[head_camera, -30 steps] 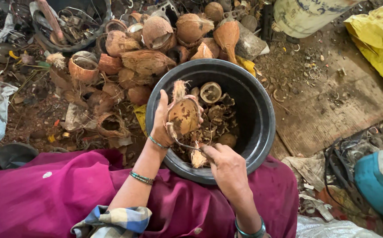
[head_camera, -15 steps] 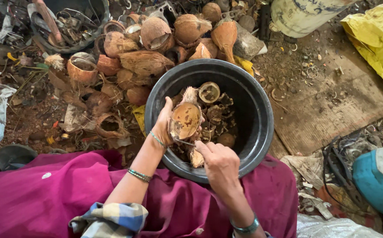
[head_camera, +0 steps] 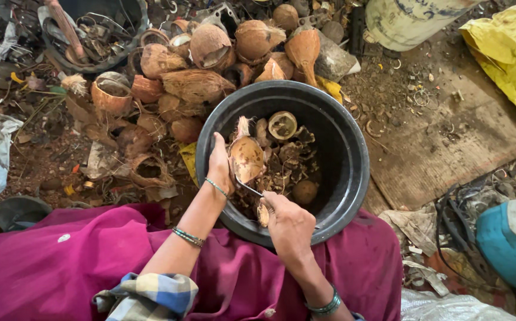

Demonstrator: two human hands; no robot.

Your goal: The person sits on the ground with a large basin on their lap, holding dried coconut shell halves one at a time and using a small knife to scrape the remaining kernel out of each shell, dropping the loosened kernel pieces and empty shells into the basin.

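A halved coconut shell [head_camera: 247, 158] is held tilted over a black plastic basin [head_camera: 353, 154], the left hand [head_camera: 220, 166] cupped around its outer curve with the thumb up against the rim. The right hand [head_camera: 289, 224] is closed around the handle of a thin metal blade [head_camera: 248, 189] whose tip meets the shell's lower edge. The shell looks hard, stiff and light, its fibrous skin rough enough to grip; the sound hold appears to be around the rounded back, clear of the blade. Inside the basin lie one small cut shell [head_camera: 282, 124] with a pale ring, one round dark piece [head_camera: 304, 191] and a heap of husk scraps too tangled to count. Beyond the rim a pile of coconuts and husks [head_camera: 210, 53] spreads over the dirt floor, roughly a dozen, though the overlapping ones defy an exact count. A magenta cloth [head_camera: 62, 267] covers the person's lap; one blue container [head_camera: 507, 244] and one yellow sheet [head_camera: 507, 47] lie to the right
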